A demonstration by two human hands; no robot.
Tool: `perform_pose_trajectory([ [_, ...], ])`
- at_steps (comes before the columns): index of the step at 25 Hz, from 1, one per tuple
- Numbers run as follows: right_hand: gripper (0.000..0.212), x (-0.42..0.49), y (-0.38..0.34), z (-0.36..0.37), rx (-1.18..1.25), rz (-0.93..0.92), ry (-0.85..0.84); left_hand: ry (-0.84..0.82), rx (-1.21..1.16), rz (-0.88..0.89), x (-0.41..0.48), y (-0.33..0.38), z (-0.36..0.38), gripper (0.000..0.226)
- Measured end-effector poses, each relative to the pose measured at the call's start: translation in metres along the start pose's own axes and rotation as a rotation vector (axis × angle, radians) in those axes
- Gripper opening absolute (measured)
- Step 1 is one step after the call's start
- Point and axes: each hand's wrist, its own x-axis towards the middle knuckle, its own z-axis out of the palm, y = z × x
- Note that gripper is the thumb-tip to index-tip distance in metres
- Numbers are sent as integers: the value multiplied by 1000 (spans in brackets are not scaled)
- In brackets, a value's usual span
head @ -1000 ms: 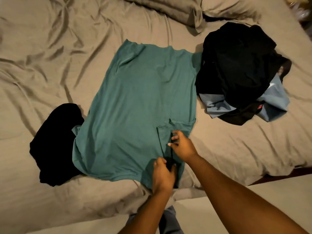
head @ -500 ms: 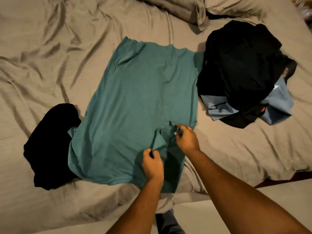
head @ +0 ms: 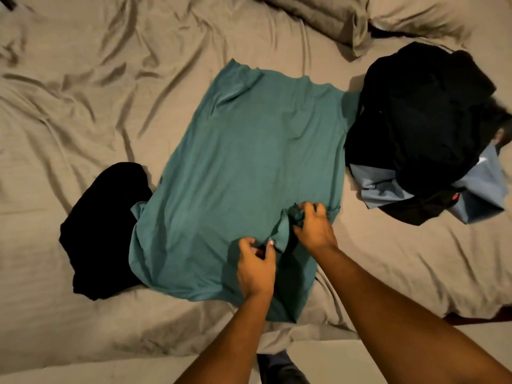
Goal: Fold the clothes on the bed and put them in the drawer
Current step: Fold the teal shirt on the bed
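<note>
— So, where's our teal shirt (head: 243,167)?
— Flat at the centre of the bed (head: 83,106); our left hand (head: 256,268) and right hand (head: 314,228) both pinch its raised cloth at five o'clock.
— Other clothes?
— Dark pile (head: 421,115) at two o'clock, black garment (head: 102,228) at eight.

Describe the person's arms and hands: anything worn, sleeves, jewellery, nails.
The left forearm and right forearm are bare to the frame edge; no sleeves show. The left hand and right hand wear no gloves, watch, bracelet or visible ring. One left thumbnail looks pale.
</note>
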Motion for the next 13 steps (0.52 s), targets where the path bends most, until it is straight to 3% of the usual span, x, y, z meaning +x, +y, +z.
perform_pose_trajectory([
  [4, 40, 4, -10, 3, 54, -53, 4, -98, 489, 368, 14, -4, -10, 37],
  [6, 39, 6, -15, 6, 110, -41, 0, -138, 598, 496, 21, -2, -12, 30],
  [8, 32, 7, -26, 10, 327, 38, 41, -144, 426, 412, 25, 4, -13, 18],
  [11, 8, 9, -54, 14, 977, 232, 15, -115, -5, 100, 31, -4, -10, 13],
  [13, 5, 7, -67, 14, 1183, 325, -1, -91, -214, -84, 28, -14, -13, 13],
])
